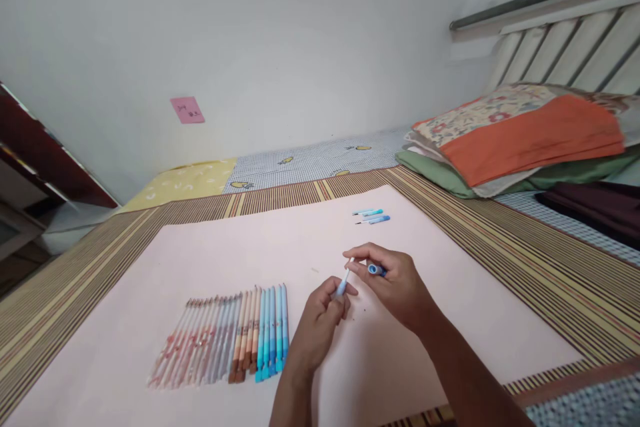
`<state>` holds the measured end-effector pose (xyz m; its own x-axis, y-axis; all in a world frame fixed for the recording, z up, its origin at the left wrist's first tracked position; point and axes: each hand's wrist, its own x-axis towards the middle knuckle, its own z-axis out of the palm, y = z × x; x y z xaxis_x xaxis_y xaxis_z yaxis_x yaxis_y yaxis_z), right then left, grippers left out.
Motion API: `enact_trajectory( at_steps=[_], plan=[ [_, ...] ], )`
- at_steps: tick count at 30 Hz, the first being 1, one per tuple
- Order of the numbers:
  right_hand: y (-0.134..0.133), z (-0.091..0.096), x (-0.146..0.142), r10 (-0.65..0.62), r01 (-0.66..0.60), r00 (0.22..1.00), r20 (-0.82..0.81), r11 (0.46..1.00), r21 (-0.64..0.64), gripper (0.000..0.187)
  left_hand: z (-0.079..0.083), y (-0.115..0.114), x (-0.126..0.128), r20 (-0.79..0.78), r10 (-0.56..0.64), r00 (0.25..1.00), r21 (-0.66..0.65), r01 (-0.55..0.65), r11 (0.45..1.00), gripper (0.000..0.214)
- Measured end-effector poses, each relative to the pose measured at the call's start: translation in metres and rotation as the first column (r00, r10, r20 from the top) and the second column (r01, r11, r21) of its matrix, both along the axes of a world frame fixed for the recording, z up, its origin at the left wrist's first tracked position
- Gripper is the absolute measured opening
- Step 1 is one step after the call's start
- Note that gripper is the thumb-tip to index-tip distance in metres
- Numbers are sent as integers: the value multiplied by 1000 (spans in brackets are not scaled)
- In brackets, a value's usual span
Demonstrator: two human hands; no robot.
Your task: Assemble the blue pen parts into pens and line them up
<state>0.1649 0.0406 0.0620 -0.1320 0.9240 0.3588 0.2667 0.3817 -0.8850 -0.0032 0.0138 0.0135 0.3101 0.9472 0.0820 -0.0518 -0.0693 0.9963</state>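
Low over the pink sheet, my left hand is closed around a light-blue pen piece. A slim white stick rises from that piece, its upper end pinched between the thumb and forefinger of my right hand. Tucked in the other fingers of my right hand is a blue hollow tube, its open end facing left. Left of my hands lies a row of several slim pens, with blue pens nearest, then brown-and-peach pens and clear pinkish pens.
Several short pen pieces with dark tips and blue or teal ends lie beyond my hands on the pink sheet. A striped mat lies underneath. Folded fabrics are stacked at the right, below a radiator.
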Motion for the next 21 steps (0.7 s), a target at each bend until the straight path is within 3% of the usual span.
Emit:
enact_trajectory(
  at_steps=[3,5,9,12,15,18,21],
  plan=[
    [0,3,3,70,-70,997,17,996,-47,19,0,-1,2,-21,-2,1000,-26,2,1000,16],
    [5,3,11,79,-79,997,0,995,-60,26,-1,-2,3,-40,37,999,-39,-39,999,26],
    [25,-14,46,-133,133,991,10,988,-73,31,-6,0,3,-88,167,982,-36,-171,985,43],
    [41,-44,66,-188,225,958,215,961,-162,20,-10,3,3,-96,217,971,-51,-223,974,49],
    [49,-70,66,-114,213,883,456,962,-171,15,-11,4,4,-110,236,966,-59,-243,968,53],
    [50,-80,55,-89,222,748,658,967,-122,18,-11,4,5,-130,249,960,-62,-258,964,54],
    [48,-81,48,-80,219,696,714,970,-104,20,-12,4,5,-132,251,959,-59,-261,964,53]
  ],
)
